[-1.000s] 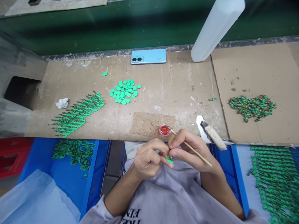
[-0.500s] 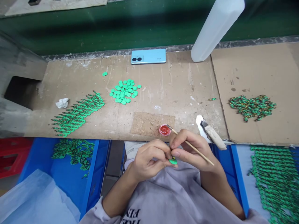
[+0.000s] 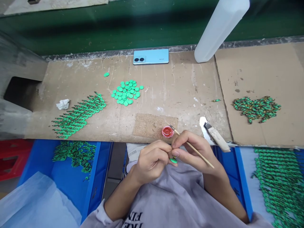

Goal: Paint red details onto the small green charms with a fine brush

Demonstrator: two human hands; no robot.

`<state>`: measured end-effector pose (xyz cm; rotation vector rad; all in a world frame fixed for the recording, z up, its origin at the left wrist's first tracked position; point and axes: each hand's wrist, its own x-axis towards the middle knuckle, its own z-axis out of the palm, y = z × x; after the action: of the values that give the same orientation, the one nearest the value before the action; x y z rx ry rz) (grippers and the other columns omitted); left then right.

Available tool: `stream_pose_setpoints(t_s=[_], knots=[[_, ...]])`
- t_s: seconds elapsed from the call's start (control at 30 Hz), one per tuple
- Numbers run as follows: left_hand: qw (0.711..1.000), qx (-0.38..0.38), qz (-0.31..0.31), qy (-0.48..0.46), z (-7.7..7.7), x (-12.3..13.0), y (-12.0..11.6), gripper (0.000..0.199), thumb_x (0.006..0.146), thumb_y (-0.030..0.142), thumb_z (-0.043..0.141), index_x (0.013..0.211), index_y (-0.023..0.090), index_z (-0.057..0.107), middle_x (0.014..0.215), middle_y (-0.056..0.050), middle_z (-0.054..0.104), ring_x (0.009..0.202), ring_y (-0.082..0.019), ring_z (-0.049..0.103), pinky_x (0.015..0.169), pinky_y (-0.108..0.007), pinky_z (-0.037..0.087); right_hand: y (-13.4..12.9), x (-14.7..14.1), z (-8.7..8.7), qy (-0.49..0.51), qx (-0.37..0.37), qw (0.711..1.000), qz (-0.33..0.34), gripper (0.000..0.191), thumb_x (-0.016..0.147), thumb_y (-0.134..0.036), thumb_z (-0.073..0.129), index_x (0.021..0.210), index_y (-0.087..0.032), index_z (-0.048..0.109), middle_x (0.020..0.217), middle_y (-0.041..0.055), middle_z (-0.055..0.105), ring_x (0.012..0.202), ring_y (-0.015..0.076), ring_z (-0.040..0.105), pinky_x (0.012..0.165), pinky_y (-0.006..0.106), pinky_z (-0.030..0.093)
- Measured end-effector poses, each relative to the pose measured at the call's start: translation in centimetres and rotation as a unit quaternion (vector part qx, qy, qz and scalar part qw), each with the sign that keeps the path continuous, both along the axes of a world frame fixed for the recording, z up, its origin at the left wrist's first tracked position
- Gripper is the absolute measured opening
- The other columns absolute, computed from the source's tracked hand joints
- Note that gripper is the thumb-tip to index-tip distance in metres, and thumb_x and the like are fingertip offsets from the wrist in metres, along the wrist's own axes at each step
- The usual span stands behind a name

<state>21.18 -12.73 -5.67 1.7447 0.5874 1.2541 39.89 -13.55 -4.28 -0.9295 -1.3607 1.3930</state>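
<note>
My left hand (image 3: 154, 160) pinches a green disc (image 3: 173, 160) with a small dark and gold piece on it, partly hidden by the fingers. My right hand (image 3: 196, 153) meets it at the fingertips and holds a thin wooden brush (image 3: 199, 154), its tip pointing up and left. Just beyond the hands, a small round cup of red liquid (image 3: 167, 131) sits on a brown rough pad (image 3: 152, 125). Loose green discs (image 3: 128, 91) lie farther back, and rows of green discs with dark pieces (image 3: 79, 115) lie to the left.
A blue phone (image 3: 151, 57) and a white bottle (image 3: 217, 31) stand at the back. A scraper (image 3: 217, 137) lies at the right front edge, with a green and gold heap (image 3: 257, 109) beyond. Blue trays (image 3: 95, 177) flank my lap; crumpled tissue (image 3: 63, 104) lies left.
Both hands have shifted slightly left and up together, with the green disc and the brush. The disc is tilted more and partly covered by fingers.
</note>
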Motion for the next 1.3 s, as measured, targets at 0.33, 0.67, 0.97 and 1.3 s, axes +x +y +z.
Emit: stream_pose_setpoints(t_s=[0.33,0.67,0.97,1.3], knots=[[0.999,-0.006,-0.007,-0.034,-0.8,0.1,0.1,0.025,0.092,-0.003,0.061,0.085,0.019,0.054,0.087,-0.002,0.068,0.075,-0.012,0.067,0.069,-0.025,0.058,-0.1,-0.2,-0.5,0.006,-0.030,0.999,-0.013,0.017,0.094,-0.033,0.079,0.089,-0.023,0.066,0.077,-0.0005,0.069,0.066,0.0139,0.063,0.058,0.025,0.050],[0.998,-0.007,0.019,-0.057,-0.8,0.6,0.0,0.034,0.085,0.006,0.081,0.091,0.022,0.052,0.086,0.002,0.069,0.076,-0.013,0.069,0.074,-0.025,0.060,0.0,0.0,-0.1,0.034,-0.031,0.999,0.001,0.014,0.096,-0.032,0.077,0.092,-0.024,0.067,0.080,0.0001,0.072,0.068,0.0141,0.066,0.059,0.026,0.051],[0.994,-0.051,0.003,-0.101,-0.4,0.9,-0.4,0.035,0.085,0.007,0.082,0.092,0.023,0.051,0.087,0.002,0.068,0.079,-0.013,0.069,0.076,-0.025,0.060,0.1,-0.3,0.0,0.068,-0.061,0.996,-0.004,0.021,0.088,-0.038,0.086,0.091,-0.023,0.071,0.072,-0.0018,0.068,0.061,0.0127,0.063,0.053,0.023,0.048],[0.970,-0.180,-0.003,-0.163,0.1,1.3,-0.8,0.042,0.083,0.010,0.085,0.086,0.022,0.045,0.081,0.006,0.065,0.071,-0.009,0.066,0.068,-0.019,0.056,0.1,-0.3,-0.2,0.052,-0.055,0.997,-0.013,0.019,0.092,-0.040,0.082,0.093,-0.023,0.071,0.077,0.0000,0.068,0.065,0.0141,0.062,0.057,0.025,0.048]])
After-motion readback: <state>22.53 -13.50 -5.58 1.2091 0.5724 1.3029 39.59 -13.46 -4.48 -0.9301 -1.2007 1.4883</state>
